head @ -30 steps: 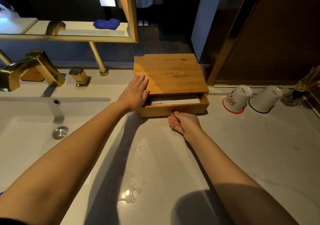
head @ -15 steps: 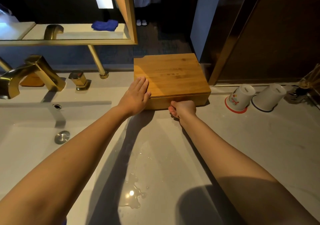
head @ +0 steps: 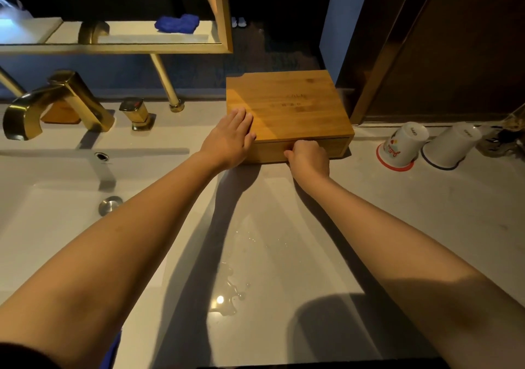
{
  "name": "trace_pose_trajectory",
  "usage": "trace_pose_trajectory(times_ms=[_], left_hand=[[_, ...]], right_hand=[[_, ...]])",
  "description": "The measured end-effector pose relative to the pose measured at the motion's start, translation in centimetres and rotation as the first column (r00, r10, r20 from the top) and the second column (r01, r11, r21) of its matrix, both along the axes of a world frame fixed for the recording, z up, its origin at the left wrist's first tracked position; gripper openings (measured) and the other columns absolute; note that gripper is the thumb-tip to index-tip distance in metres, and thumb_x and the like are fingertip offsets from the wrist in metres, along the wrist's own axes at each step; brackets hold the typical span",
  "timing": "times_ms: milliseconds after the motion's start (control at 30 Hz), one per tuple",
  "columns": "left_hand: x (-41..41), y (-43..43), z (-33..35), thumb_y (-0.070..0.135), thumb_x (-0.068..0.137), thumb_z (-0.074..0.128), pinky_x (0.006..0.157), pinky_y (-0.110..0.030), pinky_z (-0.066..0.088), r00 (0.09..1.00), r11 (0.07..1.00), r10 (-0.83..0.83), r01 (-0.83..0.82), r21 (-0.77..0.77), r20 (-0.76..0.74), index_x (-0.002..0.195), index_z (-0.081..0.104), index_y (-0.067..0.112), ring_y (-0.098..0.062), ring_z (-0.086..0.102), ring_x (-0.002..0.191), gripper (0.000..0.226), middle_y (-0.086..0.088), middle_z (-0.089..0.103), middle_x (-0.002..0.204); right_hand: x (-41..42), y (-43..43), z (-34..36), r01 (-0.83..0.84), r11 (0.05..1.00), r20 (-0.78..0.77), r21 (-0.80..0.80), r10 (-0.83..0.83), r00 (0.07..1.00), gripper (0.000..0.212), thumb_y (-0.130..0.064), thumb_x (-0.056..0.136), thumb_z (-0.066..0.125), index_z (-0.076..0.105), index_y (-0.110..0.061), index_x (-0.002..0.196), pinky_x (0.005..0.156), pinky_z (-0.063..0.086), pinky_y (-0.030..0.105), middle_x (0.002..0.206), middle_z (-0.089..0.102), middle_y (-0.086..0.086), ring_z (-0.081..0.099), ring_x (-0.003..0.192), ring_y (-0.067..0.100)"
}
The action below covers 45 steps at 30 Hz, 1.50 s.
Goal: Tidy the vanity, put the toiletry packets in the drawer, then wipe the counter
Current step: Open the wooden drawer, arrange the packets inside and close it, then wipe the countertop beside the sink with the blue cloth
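A bamboo drawer box (head: 287,107) stands on the grey counter (head: 397,226) by the back wall. Its drawer front (head: 336,148) sits flush with the box, so the toiletry packets are hidden inside. My left hand (head: 230,141) lies flat, fingers together, on the box's left front corner. My right hand (head: 308,157) is curled into a loose fist against the middle of the drawer front, covering the knob. A blue cloth (head: 176,23) shows in the mirror reflection.
A white basin (head: 42,212) with a brass tap (head: 54,101) and handle (head: 136,113) lies to the left. Two upturned paper cups (head: 403,144) (head: 451,147) stand right of the box. A water puddle (head: 227,297) wets the counter near me.
One second ago the drawer stood partly open with a white packet showing. My right hand has pushed it shut. My left hand has stayed on the box.
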State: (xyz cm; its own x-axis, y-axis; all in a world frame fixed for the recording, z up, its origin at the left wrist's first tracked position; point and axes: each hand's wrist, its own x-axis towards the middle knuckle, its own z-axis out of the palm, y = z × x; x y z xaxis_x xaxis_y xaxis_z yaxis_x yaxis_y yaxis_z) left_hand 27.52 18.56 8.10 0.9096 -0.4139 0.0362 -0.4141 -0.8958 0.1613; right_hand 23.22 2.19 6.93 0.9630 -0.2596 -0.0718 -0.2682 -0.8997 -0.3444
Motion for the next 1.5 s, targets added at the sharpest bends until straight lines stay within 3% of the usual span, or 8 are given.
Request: trace_pose_trajectory(times_ms=[200, 567, 700, 900, 1000, 1167, 1367, 1500], left_hand=[[-1.5, -1.3, 0.1, 0.034, 0.098, 0.031, 0.100, -0.040, 0.038, 0.989, 0.984, 0.076, -0.095, 0.148, 0.130, 0.125, 0.046, 0.008, -0.030, 0.046, 0.118, 0.041, -0.014, 0.052, 0.127], [-11.8, 2.4, 0.9, 0.032, 0.095, 0.043, 0.112, -0.044, 0.025, 0.955, 0.958, 0.279, -0.271, 0.090, -0.097, 0.145, 0.027, 0.013, -0.030, 0.026, 0.139, 0.055, -0.014, 0.028, 0.152], [-18.8, 8.1, -1.0, 0.032, 0.094, 0.045, 0.113, -0.046, 0.023, 0.877, 0.892, 0.450, -0.433, 0.127, -0.168, 0.145, 0.023, 0.009, -0.034, 0.021, 0.141, 0.061, -0.018, 0.019, 0.155], [-27.6, 15.7, -3.9, 0.037, 0.092, 0.045, 0.109, -0.054, 0.025, 0.631, 0.631, 0.771, -0.741, 0.230, -0.081, 0.145, 0.021, 0.005, -0.041, 0.019, 0.138, 0.066, -0.025, 0.021, 0.151], [-29.6, 16.7, -5.2, 0.040, 0.096, 0.035, 0.113, -0.054, 0.016, 0.517, 0.542, 0.840, -0.811, 0.221, -0.165, 0.147, 0.019, 0.006, -0.042, 0.012, 0.141, 0.063, -0.026, 0.014, 0.154], [-30.4, 17.2, -6.0, 0.040, 0.097, 0.034, 0.112, -0.051, 0.019, 0.551, 0.573, 0.816, -0.810, 0.124, -0.178, 0.145, 0.023, 0.004, -0.045, 0.020, 0.138, 0.061, -0.030, 0.023, 0.150], [-32.2, 16.5, -5.2, 0.059, 0.084, 0.049, 0.113, -0.048, 0.020, 0.638, 0.684, 0.729, -0.693, 0.228, -0.248, 0.147, 0.020, 0.008, -0.036, 0.015, 0.143, 0.086, -0.022, 0.018, 0.154], [-32.9, 15.1, -4.7, 0.034, 0.093, 0.046, 0.075, -0.043, 0.047, 0.671, 0.671, 0.739, -0.729, 0.137, -0.051, 0.129, 0.048, 0.007, -0.036, 0.057, 0.104, 0.044, -0.020, 0.057, 0.123]], right_hand=[[-0.6, -0.4, 0.5, -0.173, 0.963, -0.001, -0.206, 0.177, 0.984, 0.027, -0.026, 0.097, 0.045, 0.064, -0.007, 0.098, 0.065, 0.040, 0.033, 0.096, 0.066, 0.011, 0.060, 0.090, 0.027], [-12.1, 0.1, -1.1, -0.347, 0.938, -0.046, 0.006, 0.346, 0.937, 0.049, -0.047, 0.092, 0.045, 0.048, -0.011, 0.126, 0.092, 0.041, 0.038, 0.127, 0.052, 0.009, 0.043, 0.116, 0.027], [-19.6, 0.0, -2.4, -0.506, 0.862, -0.060, 0.036, 0.507, 0.860, 0.049, -0.046, 0.094, 0.039, 0.042, -0.013, 0.130, 0.100, 0.034, 0.037, 0.135, 0.042, 0.006, 0.034, 0.123, 0.025], [-26.1, 0.0, -4.3, -0.649, 0.761, -0.079, 0.024, 0.648, 0.757, 0.053, -0.039, 0.097, 0.037, 0.031, -0.009, 0.140, 0.112, 0.018, 0.032, 0.149, 0.027, 0.009, 0.023, 0.136, 0.025], [-27.0, -0.3, -5.3, -0.660, 0.751, -0.093, 0.022, 0.659, 0.747, 0.056, -0.037, 0.099, 0.032, 0.020, -0.009, 0.145, 0.116, 0.008, 0.033, 0.156, 0.014, 0.009, 0.012, 0.143, 0.024], [-27.4, -0.5, -6.1, -0.663, 0.749, -0.063, -0.019, 0.661, 0.748, 0.065, -0.047, 0.093, 0.009, 0.014, -0.012, 0.147, 0.114, -0.002, 0.029, 0.158, 0.011, 0.007, 0.008, 0.145, 0.022], [-27.4, -0.5, -6.4, -0.657, 0.754, -0.048, -0.011, 0.656, 0.753, 0.056, -0.038, 0.100, 0.027, 0.015, -0.012, 0.147, 0.117, 0.002, 0.032, 0.158, 0.012, 0.007, 0.008, 0.145, 0.022], [-27.5, -0.5, -6.3, -0.656, 0.754, -0.034, -0.021, 0.655, 0.755, 0.055, -0.037, 0.100, 0.027, 0.018, -0.011, 0.147, 0.117, 0.005, 0.032, 0.157, 0.015, 0.008, 0.011, 0.144, 0.022]])
